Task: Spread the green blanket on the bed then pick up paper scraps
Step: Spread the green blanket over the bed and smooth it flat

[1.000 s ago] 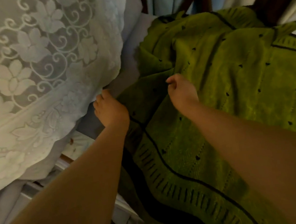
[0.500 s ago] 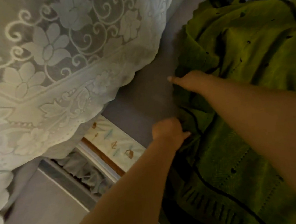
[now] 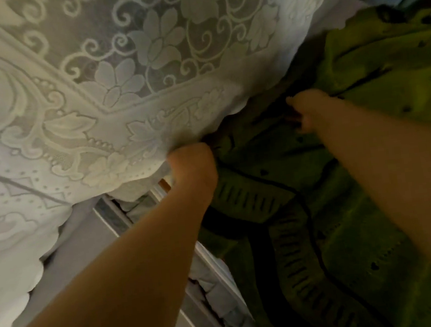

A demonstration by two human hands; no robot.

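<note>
The green blanket (image 3: 375,72), with black lines and small dark dots, lies rumpled over the right half of the view. My left hand (image 3: 191,163) grips its bordered edge where it meets the white lace cover, fingers curled under. My right hand (image 3: 307,108) grips a fold of the blanket farther up, fingers curled into the cloth. No paper scraps are in view.
A white lace cover (image 3: 120,80) with flower patterns fills the upper left and overlaps the blanket's edge. Below my left arm runs the bed frame's pale rail (image 3: 208,260) with a grey ruffled skirt (image 3: 218,299). Grey floor (image 3: 85,251) shows at the lower left.
Both hands have moved the blanket's edge leftward up against the lace cover. The grey sheet strip between blanket and lace is now covered. My right hand's fingers have curled into the cloth.
</note>
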